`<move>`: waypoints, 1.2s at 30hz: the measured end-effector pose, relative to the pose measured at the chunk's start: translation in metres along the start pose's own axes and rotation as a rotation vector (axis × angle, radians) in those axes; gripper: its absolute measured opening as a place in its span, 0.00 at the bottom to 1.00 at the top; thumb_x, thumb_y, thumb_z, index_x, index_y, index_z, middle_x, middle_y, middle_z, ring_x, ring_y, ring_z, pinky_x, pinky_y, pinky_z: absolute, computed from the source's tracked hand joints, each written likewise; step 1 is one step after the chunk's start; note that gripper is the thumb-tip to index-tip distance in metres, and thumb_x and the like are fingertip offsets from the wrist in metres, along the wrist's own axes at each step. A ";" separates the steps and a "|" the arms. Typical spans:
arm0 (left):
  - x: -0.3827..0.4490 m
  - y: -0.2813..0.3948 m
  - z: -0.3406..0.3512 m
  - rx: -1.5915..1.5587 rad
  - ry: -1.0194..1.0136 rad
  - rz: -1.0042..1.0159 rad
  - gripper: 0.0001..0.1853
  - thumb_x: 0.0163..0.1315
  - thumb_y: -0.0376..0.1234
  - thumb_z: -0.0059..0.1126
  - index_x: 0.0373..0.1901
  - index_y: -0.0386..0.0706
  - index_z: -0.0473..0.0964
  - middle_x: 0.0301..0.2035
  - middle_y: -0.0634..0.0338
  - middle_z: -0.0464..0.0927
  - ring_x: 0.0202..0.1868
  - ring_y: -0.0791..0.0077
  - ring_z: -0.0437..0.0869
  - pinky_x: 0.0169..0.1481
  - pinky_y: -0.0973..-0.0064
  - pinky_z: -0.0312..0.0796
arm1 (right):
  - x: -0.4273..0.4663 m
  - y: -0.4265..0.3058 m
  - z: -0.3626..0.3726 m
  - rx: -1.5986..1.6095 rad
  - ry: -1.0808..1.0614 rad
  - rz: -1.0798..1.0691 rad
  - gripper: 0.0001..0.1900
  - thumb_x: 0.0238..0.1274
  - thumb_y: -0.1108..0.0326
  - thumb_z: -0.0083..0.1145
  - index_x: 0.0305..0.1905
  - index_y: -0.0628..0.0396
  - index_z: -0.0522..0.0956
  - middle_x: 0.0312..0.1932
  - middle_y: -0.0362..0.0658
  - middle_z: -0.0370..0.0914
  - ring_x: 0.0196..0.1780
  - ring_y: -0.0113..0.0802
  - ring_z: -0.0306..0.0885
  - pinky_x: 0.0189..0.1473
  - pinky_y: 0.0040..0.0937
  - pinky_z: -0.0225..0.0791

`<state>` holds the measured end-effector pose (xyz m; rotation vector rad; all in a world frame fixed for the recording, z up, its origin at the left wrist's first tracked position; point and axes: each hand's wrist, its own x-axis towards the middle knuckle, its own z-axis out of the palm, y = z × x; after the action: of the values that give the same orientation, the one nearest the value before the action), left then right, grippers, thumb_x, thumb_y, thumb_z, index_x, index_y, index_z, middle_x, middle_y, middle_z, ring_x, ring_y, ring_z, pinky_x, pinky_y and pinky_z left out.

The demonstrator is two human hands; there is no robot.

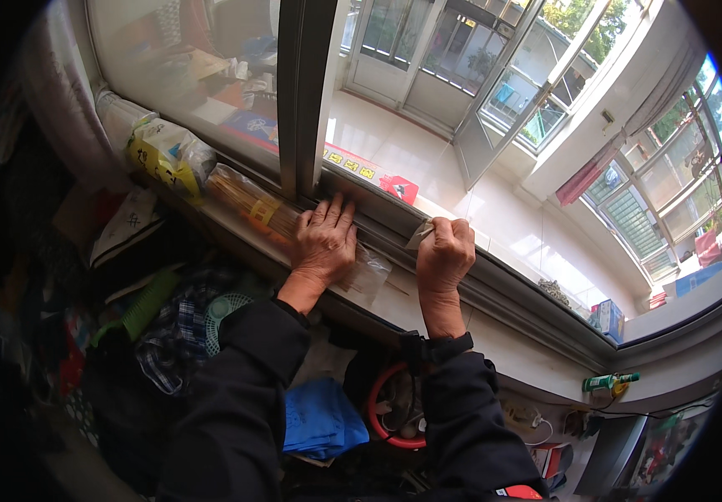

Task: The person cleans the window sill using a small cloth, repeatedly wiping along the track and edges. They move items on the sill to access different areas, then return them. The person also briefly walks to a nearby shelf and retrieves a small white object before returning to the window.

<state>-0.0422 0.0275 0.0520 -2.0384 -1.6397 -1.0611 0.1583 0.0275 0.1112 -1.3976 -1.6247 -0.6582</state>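
My right hand [446,254] grips a small pale folded piece, perhaps paper or cloth [419,234], against the lower rail of the sliding window frame [398,216]. Its fingers are curled tight, so most of the piece is hidden. My left hand [326,241] lies palm down with fingers stretched over the window track, near the foot of the dark upright sash [306,94]. Beside and partly under it is a clear plastic bag of thin wooden sticks [235,191] with a yellow band. The bag's loose end [370,273] shows to the right of this hand.
A yellow and clear plastic bag [169,154] sits farther left on the sill. Right along the sill lies a green bottle [606,381]. Below are a blue folded cloth [323,419], a red-rimmed basin [377,401] and a green plastic basket [223,314]. Beyond the opening is a tiled floor [392,125].
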 end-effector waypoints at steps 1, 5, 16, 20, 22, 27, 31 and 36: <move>0.000 0.000 0.000 -0.013 0.004 -0.002 0.23 0.66 0.39 0.58 0.60 0.42 0.81 0.63 0.51 0.80 0.63 0.58 0.79 0.66 0.58 0.67 | 0.000 0.000 -0.001 0.004 -0.002 0.001 0.07 0.48 0.81 0.60 0.29 0.55 0.81 0.30 0.43 0.73 0.36 0.44 0.76 0.36 0.41 0.75; 0.000 0.001 -0.001 -0.028 0.024 -0.005 0.23 0.66 0.40 0.58 0.61 0.41 0.81 0.63 0.51 0.80 0.62 0.57 0.80 0.68 0.58 0.67 | -0.001 -0.001 -0.005 0.024 -0.023 0.030 0.06 0.50 0.80 0.60 0.31 0.56 0.81 0.32 0.44 0.75 0.38 0.46 0.78 0.37 0.42 0.75; -0.009 -0.021 -0.016 -0.225 0.196 0.037 0.10 0.55 0.28 0.68 0.38 0.39 0.80 0.42 0.53 0.81 0.52 0.54 0.82 0.60 0.57 0.75 | 0.004 -0.013 -0.021 0.057 -0.193 0.117 0.11 0.55 0.69 0.69 0.41 0.61 0.80 0.42 0.52 0.79 0.48 0.52 0.79 0.52 0.46 0.75; -0.011 -0.035 -0.018 -0.245 0.216 0.081 0.08 0.52 0.25 0.65 0.33 0.40 0.77 0.38 0.54 0.81 0.47 0.53 0.83 0.54 0.59 0.78 | -0.001 -0.014 -0.015 0.022 -0.112 0.082 0.16 0.52 0.71 0.70 0.46 0.62 0.80 0.44 0.52 0.78 0.50 0.52 0.77 0.54 0.46 0.74; -0.011 -0.035 -0.017 -0.247 0.200 0.070 0.07 0.52 0.25 0.65 0.33 0.40 0.76 0.38 0.54 0.81 0.47 0.54 0.83 0.55 0.59 0.78 | -0.005 -0.013 -0.011 0.012 -0.109 0.090 0.16 0.52 0.73 0.68 0.47 0.62 0.80 0.45 0.52 0.78 0.51 0.52 0.77 0.55 0.45 0.73; -0.011 -0.033 -0.018 -0.234 0.171 0.056 0.07 0.52 0.26 0.64 0.32 0.40 0.75 0.37 0.54 0.80 0.46 0.53 0.83 0.55 0.58 0.77 | -0.009 -0.011 -0.003 0.020 -0.043 0.044 0.14 0.52 0.79 0.63 0.46 0.63 0.81 0.43 0.52 0.79 0.48 0.53 0.78 0.54 0.45 0.75; -0.010 -0.033 -0.018 -0.232 0.164 0.052 0.08 0.53 0.26 0.64 0.33 0.41 0.75 0.37 0.54 0.80 0.46 0.53 0.83 0.55 0.58 0.76 | -0.007 -0.012 0.002 0.084 -0.004 -0.017 0.14 0.52 0.83 0.60 0.45 0.63 0.82 0.39 0.52 0.81 0.45 0.52 0.79 0.51 0.44 0.76; -0.011 -0.032 -0.016 -0.227 0.164 0.041 0.08 0.53 0.26 0.64 0.33 0.41 0.75 0.38 0.54 0.80 0.47 0.53 0.83 0.55 0.58 0.76 | -0.002 -0.016 0.005 0.161 -0.018 -0.058 0.13 0.51 0.84 0.59 0.43 0.63 0.82 0.39 0.51 0.81 0.45 0.51 0.79 0.50 0.44 0.76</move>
<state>-0.0780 0.0183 0.0487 -2.0479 -1.4471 -1.4149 0.1410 0.0271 0.1087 -1.2480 -1.6987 -0.5366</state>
